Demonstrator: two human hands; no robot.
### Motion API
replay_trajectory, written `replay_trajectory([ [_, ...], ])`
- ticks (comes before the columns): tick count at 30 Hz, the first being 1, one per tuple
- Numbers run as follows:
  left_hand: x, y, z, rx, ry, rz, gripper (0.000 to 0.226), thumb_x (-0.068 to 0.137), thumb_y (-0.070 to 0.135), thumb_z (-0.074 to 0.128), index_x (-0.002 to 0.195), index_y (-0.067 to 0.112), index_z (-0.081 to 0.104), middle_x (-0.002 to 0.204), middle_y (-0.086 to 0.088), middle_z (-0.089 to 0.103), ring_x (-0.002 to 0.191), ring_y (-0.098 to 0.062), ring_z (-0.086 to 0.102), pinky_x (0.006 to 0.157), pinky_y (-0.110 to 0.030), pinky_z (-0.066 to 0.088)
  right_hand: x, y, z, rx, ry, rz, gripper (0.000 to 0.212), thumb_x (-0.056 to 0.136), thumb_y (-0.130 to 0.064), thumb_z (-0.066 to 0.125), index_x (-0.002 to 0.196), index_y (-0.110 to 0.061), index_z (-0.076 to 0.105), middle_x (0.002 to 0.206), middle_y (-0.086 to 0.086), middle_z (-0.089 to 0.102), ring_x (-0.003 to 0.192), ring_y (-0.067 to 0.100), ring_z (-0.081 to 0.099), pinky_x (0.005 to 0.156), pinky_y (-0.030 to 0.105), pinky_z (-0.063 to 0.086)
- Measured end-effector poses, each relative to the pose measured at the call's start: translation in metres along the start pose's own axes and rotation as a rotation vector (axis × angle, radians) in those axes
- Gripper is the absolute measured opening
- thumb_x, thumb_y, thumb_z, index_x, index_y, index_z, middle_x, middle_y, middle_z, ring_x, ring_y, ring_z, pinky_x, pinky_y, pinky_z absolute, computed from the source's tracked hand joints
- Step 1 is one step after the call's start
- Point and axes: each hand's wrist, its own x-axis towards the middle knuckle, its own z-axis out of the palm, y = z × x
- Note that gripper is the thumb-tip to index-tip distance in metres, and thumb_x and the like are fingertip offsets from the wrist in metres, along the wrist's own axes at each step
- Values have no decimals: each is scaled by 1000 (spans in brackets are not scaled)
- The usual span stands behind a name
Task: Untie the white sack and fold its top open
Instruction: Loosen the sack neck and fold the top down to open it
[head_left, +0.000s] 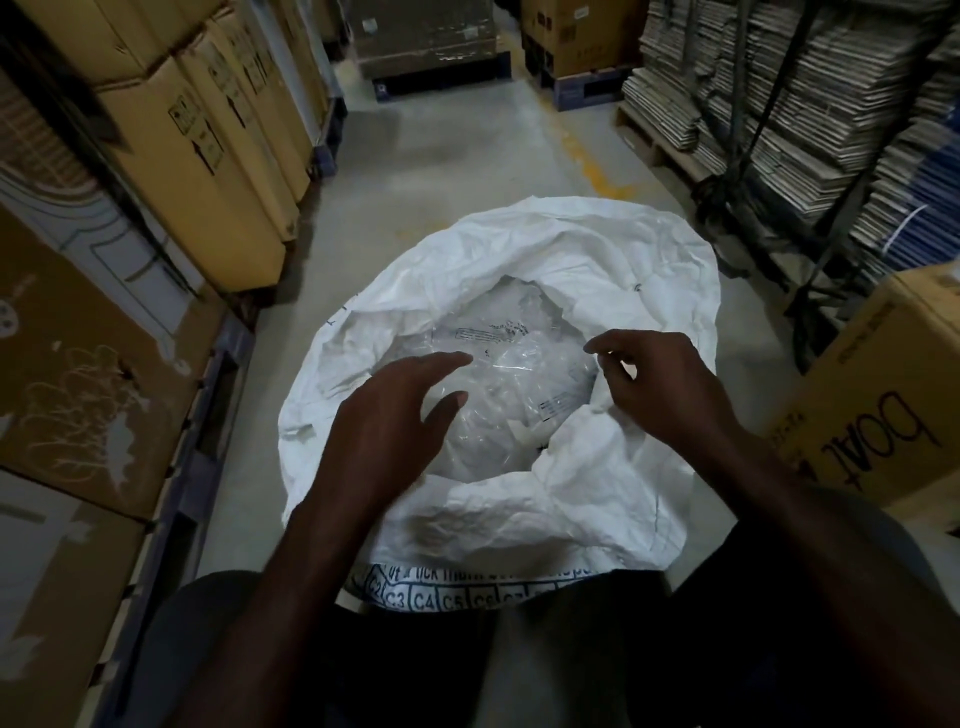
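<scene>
The white sack stands on the floor in front of me, its mouth wide and its top rolled outward in a crumpled rim. Clear plastic packets with printed labels fill the inside. My left hand hovers over the left side of the opening, fingers spread, holding nothing. My right hand is at the right inner edge of the rim, fingers curled and apart; whether it touches the fabric I cannot tell. Blue printed lettering shows on the near side of the sack.
Tall cardboard boxes line the left of the aisle. Stacked flattened cartons on a rack fill the right. A brown box marked "boat" stands close at the right. More boxes on pallets block the far end. Bare concrete floor lies beyond the sack.
</scene>
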Motion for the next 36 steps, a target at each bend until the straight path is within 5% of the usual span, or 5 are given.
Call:
replay_trajectory([
  [14, -2, 32, 21, -36, -70, 69, 33, 106, 46, 66, 139, 51, 66, 141, 29, 68, 127, 3, 63, 95, -19, 46, 7, 35, -16, -26, 186, 174, 26, 94, -25, 69, 119, -31, 76, 126, -4, 75, 119, 24, 68, 98, 39, 55],
  [22, -14, 64, 29, -57, -81, 176, 30, 107, 45, 63, 137, 48, 69, 135, 25, 73, 127, 1, 65, 100, -30, 55, -4, 56, -28, -60, 40, 346, 35, 94, -35, 73, 129, -32, 69, 130, 7, 66, 116, 29, 66, 100, 42, 55],
  [26, -29, 71, 27, -37, -76, 179, 28, 107, 44, 65, 134, 46, 71, 132, 22, 75, 125, 0, 64, 95, -24, 48, -28, 44, -34, -116, -29, 240, 35, 97, -31, 71, 132, -29, 67, 132, 8, 61, 122, 30, 61, 98, 40, 51],
  [32, -65, 70, 12, -76, 1, 153, 22, 101, 36, 76, 122, 41, 74, 123, 20, 77, 119, -2, 67, 90, -26, 54, -93, -11, -48, 91, -288, -334, 20, 90, -13, 78, 108, -20, 72, 106, -4, 69, 96, 15, 67, 82, 44, 58],
  [36, -88, 58, 3, -94, 80, 100, 26, 99, 35, 78, 123, 39, 68, 122, 19, 74, 119, -4, 66, 91, -30, 57, -138, -25, -17, -231, -401, -501, 81, 71, -48, 90, 141, -38, 50, 130, -9, 52, 115, 11, 52, 73, 22, 44],
])
